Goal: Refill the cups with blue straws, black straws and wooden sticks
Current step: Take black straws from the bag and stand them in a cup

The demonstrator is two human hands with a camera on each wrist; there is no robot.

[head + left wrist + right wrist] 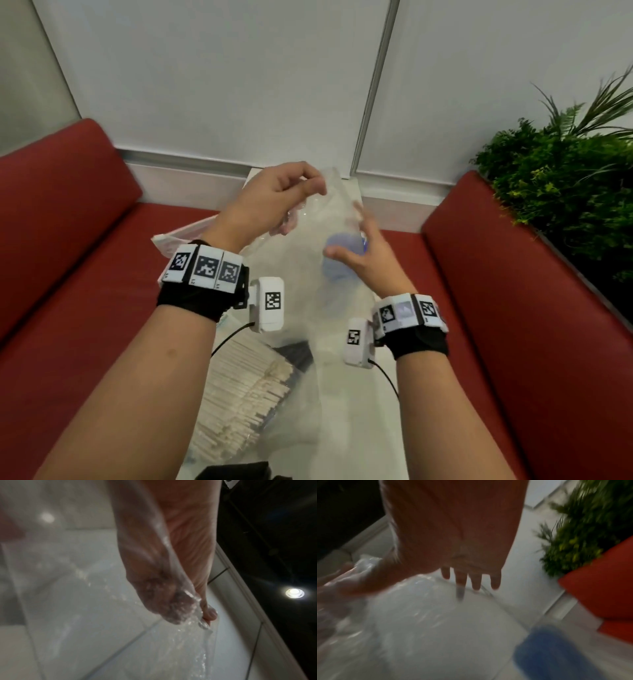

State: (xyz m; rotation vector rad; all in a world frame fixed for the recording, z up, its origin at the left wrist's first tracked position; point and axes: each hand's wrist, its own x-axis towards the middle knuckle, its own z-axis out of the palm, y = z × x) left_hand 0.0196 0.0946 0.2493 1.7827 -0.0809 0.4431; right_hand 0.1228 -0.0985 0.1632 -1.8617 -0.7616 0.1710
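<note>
My left hand [301, 186] is raised over the white table [370, 428] and pinches the top edge of a clear plastic bag [308, 294], which hangs down. In the left wrist view its fingertips [173, 609] press the crinkled film [193, 649]. My right hand [356, 236] is beside the bag, blurred, its fingers [476, 580] straight and holding nothing. A blue bundle of straws [342, 250] shows through the film by that hand; it is a blue blur [556, 653] in the right wrist view. Wooden sticks [239, 394] and black straws [296, 353] lie in packs near me. No cup shows.
Red benches [68, 222] [531, 291] flank the narrow table. A green plant [565, 178] stands behind the right bench. A pink-and-white pack [185, 236] lies at the table's left edge, and a black object [236, 471] sits at the near edge.
</note>
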